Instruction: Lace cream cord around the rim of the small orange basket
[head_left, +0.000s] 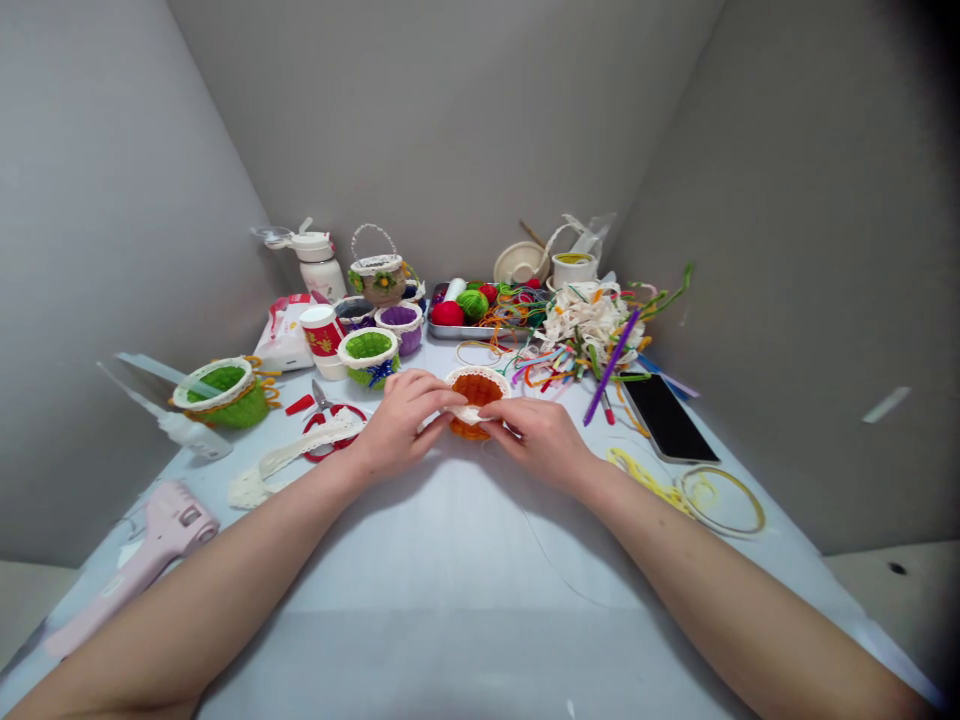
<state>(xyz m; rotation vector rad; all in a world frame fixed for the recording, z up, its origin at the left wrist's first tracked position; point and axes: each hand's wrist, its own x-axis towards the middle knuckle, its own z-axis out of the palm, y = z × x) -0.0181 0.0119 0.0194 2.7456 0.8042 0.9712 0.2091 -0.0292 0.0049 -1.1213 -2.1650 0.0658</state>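
A pink glue gun (150, 540) lies at the far left edge of the pale table (465, 540), with a green woven basket (221, 392) behind it, nothing visible inside. Red-handled scissors (326, 415) and a loose lace strip (300, 455) lie just beside the left hand (401, 420). That hand curls around the left side of a small orange basket (476, 390), its fingertips pinching the near rim. The basket stands upright at the table's centre, between the two hands. It is round and orange inside, and white lace edges its rim. The right hand (540, 435) grips the same near rim from the other side, fingers closed on the lace. Behind the hands, a green-lined basket (369, 355) and a purple-lined one (400, 325) stand near a red cup (322, 335). A metal tray (450, 332) holds red and green yarn balls (472, 303). To the right, a heap of coloured pipe cleaners (592, 325) lies near a dark phone (666, 415).
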